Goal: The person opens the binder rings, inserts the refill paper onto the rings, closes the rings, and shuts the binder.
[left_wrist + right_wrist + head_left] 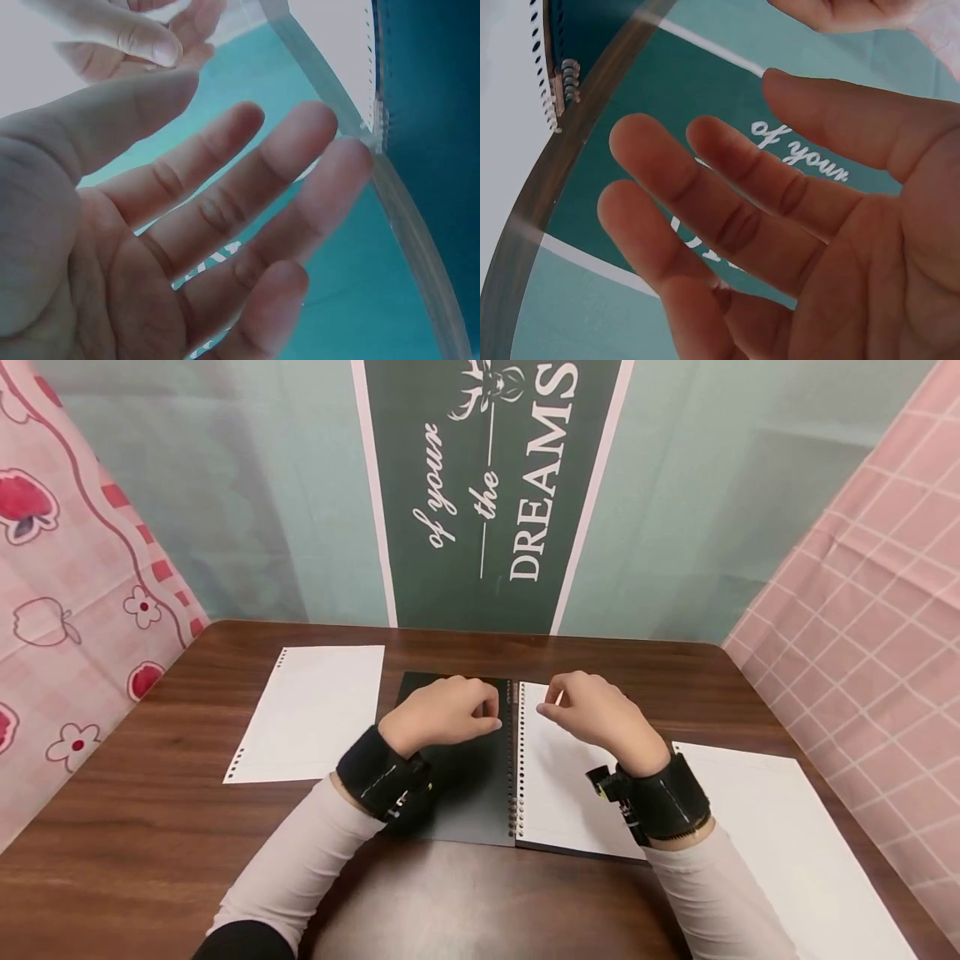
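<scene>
A ring binder notebook lies open on the table, its dark cover (472, 793) on the left and a stack of white punched paper (562, 793) on the right. Metal rings (514, 818) show along the spine between them. Over the dark cover is my left hand (442, 714), fingers loosely bent, holding nothing. My right hand (596, 714) hovers above the white paper, likewise holding nothing. Both wrist views show relaxed fingers apart from the thumb, in the left hand (187, 217) and the right hand (780, 225) alike.
A loose punched sheet (315, 710) lies on the wooden table (135, 860) to the left. More white paper (795, 843) lies on the right, partly behind the right forearm. Hanging cloths, one with a printed banner (495, 527), stand behind and beside the table.
</scene>
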Motion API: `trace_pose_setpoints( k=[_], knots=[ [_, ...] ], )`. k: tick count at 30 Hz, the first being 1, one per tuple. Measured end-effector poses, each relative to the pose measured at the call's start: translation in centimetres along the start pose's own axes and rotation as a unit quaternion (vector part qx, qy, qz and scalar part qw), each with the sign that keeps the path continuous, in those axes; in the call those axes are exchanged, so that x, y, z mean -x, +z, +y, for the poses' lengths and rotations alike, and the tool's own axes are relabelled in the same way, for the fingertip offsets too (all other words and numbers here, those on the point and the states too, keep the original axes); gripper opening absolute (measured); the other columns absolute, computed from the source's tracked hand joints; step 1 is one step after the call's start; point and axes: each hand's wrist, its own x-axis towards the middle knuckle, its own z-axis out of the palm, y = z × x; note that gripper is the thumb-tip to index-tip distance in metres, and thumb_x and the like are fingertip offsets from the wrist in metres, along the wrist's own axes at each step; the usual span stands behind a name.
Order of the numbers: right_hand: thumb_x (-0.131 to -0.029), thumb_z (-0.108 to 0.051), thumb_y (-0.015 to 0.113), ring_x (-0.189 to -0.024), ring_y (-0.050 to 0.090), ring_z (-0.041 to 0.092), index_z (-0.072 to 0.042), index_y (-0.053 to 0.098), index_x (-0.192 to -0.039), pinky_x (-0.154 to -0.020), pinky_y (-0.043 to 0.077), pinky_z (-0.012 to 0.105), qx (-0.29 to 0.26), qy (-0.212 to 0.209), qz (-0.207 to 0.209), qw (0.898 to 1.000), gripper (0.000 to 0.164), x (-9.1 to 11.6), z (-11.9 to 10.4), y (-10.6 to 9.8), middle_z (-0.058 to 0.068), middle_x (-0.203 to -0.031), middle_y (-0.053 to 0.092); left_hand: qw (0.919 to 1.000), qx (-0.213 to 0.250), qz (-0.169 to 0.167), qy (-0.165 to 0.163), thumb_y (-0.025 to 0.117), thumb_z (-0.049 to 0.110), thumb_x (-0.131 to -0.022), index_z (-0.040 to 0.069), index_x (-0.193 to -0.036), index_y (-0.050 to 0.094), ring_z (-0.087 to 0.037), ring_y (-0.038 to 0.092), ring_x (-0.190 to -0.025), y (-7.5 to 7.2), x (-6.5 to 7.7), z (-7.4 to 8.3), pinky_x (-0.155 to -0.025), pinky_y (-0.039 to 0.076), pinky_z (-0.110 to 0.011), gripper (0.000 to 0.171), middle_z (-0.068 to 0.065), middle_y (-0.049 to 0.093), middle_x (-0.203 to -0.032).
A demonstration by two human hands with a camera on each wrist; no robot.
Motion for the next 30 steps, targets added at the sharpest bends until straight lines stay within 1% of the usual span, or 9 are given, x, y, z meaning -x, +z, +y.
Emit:
trace_pose_setpoints(
  k=[4, 7, 13, 18, 20, 24, 26, 30],
  knots=[
    [-0.095, -0.026, 0.064, -0.067, 0.059, 0.018, -0.009, 0.070, -0.097, -0.058, 0.045, 0.031, 0.003, -0.019, 0.000, 1.000, 0.019, 1.0, -0.4, 0.5, 0.006, -0.081, 0.067, 1.0000, -0.003, 0.006, 0.006, 0.066, 0.028, -0.096, 0.021, -0.096, 0.070, -0.011, 0.057, -0.065, 0.5, 1.5, 0.8, -0.058, 0.045, -0.027, 0.008, 0.005, 0.060, -0.070],
    [-0.094, -0.024, 0.065, -0.065, 0.057, 0.016, -0.009, 0.070, -0.095, -0.058, 0.044, 0.031, 0.005, -0.031, 0.002, 0.999, 0.016, 1.7, -0.6, 0.9, 0.005, -0.078, 0.067, 0.9998, -0.007, 0.011, 0.015, 0.067, 0.027, -0.095, 0.021, -0.093, 0.070, -0.010, 0.056, -0.065, 0.9, 2.4, 1.3, -0.058, 0.045, -0.027, 0.007, 0.006, 0.059, -0.069],
    [-0.094, -0.022, 0.065, -0.065, 0.056, 0.015, -0.011, 0.069, -0.091, -0.058, 0.044, 0.030, 0.003, -0.044, -0.005, 0.999, 0.012, 3.0, -0.5, 1.8, 0.003, -0.079, 0.066, 0.9990, -0.018, 0.029, 0.028, 0.067, 0.023, -0.094, 0.020, -0.090, 0.069, -0.009, 0.053, -0.059, 1.8, 3.6, 1.8, -0.053, 0.043, -0.025, 0.006, 0.007, 0.055, -0.062],
    [-0.092, -0.018, 0.066, -0.064, 0.054, 0.013, -0.012, 0.068, -0.088, -0.058, 0.044, 0.029, 0.000, -0.056, -0.016, 0.998, 0.007, 3.7, -0.1, 2.7, 0.001, -0.076, 0.065, 0.9978, -0.016, 0.050, 0.039, 0.065, 0.017, -0.092, 0.021, -0.078, 0.066, -0.009, 0.051, -0.057, 3.1, 4.2, 1.9, -0.049, 0.040, -0.024, 0.015, 0.008, 0.053, -0.062],
    [-0.091, -0.016, 0.067, -0.063, 0.053, 0.013, -0.013, 0.068, -0.087, -0.058, 0.043, 0.028, 0.001, -0.063, -0.023, 0.998, 0.006, 3.8, 0.0, 3.1, -0.001, -0.075, 0.063, 0.9977, -0.015, 0.052, 0.040, 0.063, 0.013, -0.091, 0.022, -0.073, 0.063, -0.009, 0.050, -0.057, 3.8, 4.3, 1.8, -0.048, 0.038, -0.024, 0.020, 0.009, 0.052, -0.062],
    [-0.090, -0.014, 0.067, -0.061, 0.051, 0.012, -0.015, 0.067, -0.085, -0.056, 0.042, 0.028, 0.005, -0.070, -0.037, 0.997, 0.005, 4.0, 0.1, 4.1, -0.002, -0.073, 0.062, 0.9978, -0.014, 0.052, 0.038, 0.060, 0.008, -0.088, 0.022, -0.066, 0.057, -0.009, 0.047, -0.058, 4.9, 4.3, 1.8, -0.048, 0.035, -0.023, 0.026, 0.009, 0.048, -0.062],
    [-0.090, -0.014, 0.068, -0.062, 0.051, 0.012, -0.016, 0.067, -0.083, -0.056, 0.042, 0.028, 0.005, -0.071, -0.040, 0.997, 0.007, 4.2, 0.1, 4.5, -0.003, -0.075, 0.063, 0.9978, -0.010, 0.053, 0.037, 0.059, 0.007, -0.088, 0.021, -0.065, 0.055, -0.008, 0.044, -0.057, 5.4, 4.2, 1.9, -0.047, 0.033, -0.023, 0.027, 0.009, 0.045, -0.061],
    [-0.088, -0.013, 0.070, -0.071, 0.054, 0.014, -0.016, 0.067, -0.083, -0.062, 0.043, 0.030, 0.012, -0.088, -0.031, 0.996, 0.007, 4.5, 0.1, 5.3, -0.001, -0.085, 0.066, 0.9979, 0.000, 0.054, 0.035, 0.059, 0.006, -0.087, 0.021, -0.062, 0.053, -0.008, 0.040, -0.054, 6.1, 4.2, 2.2, -0.046, 0.029, -0.022, 0.030, 0.009, 0.041, -0.059]
  ],
)
